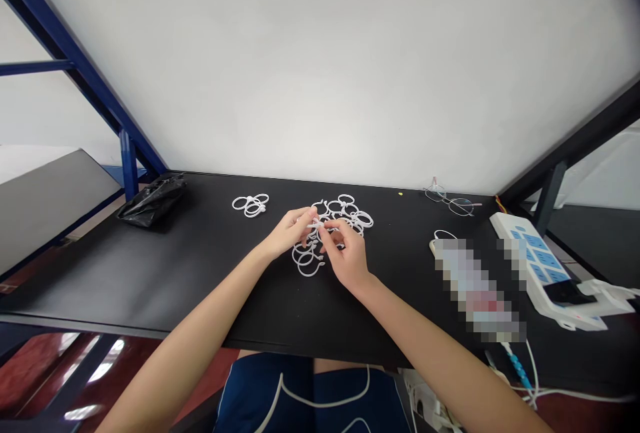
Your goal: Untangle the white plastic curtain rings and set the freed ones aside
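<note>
My left hand point(289, 230) and my right hand point(349, 254) meet over the middle of the black table. Fingertips of both pinch a white plastic ring point(318, 224), which they largely hide. Around and beneath the fingers lies a loose pile of similar white rings point(367, 219), some tangled together. Several of these are open rings with a gap and small clasp ends, such as the open ring point(305, 274) nearest me. Off to the left, a few closed rings point(239, 203) form a separate small group.
A crumpled black plastic bag point(153, 201) rests at the table's left. To the right are eyeglasses point(460, 206), a blurred-out phone point(475, 289) with a charging cable point(520, 367), and a white power strip point(537, 266). A white wall point(310, 86) rises behind the black table point(210, 266).
</note>
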{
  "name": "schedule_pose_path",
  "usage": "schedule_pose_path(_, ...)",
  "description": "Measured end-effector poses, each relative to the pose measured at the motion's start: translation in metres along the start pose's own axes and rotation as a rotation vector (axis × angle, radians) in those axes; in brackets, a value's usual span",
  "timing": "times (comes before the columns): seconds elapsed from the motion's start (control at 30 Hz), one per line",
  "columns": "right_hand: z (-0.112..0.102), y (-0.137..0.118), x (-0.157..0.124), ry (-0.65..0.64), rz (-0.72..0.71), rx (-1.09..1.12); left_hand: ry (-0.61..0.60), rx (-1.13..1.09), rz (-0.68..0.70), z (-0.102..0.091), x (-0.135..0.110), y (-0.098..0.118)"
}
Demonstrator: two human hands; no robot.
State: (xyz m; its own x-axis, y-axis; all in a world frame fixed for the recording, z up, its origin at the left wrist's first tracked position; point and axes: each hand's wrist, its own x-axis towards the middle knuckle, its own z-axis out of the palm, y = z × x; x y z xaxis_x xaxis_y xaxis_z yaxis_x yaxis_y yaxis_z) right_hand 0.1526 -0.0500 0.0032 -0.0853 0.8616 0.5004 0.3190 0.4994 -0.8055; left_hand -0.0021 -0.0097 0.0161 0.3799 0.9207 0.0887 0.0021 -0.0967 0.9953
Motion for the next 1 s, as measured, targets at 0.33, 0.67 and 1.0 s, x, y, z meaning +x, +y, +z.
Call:
schedule_pose_path(0.33, -0.0007, -0.0014, 0.0002, -0.019, -0.005, 0.02, -0.005, 0.029, 0.001, -0.001, 0.0007, -0.0014)
schedule_pose_path(0.67, -0.0015, -0.0036, 0.0002, -0.031, -0.008, 0.021, -0.011, 0.065, 0.007, -0.0029, 0.0001, -0.0049)
schedule_pose_path(1.0, -0.0004, 0.0018, -0.001, -0.085, 0.024, 0.07, -0.027, 0.066, -0.001, -0.0032, -0.0001, -0.0035)
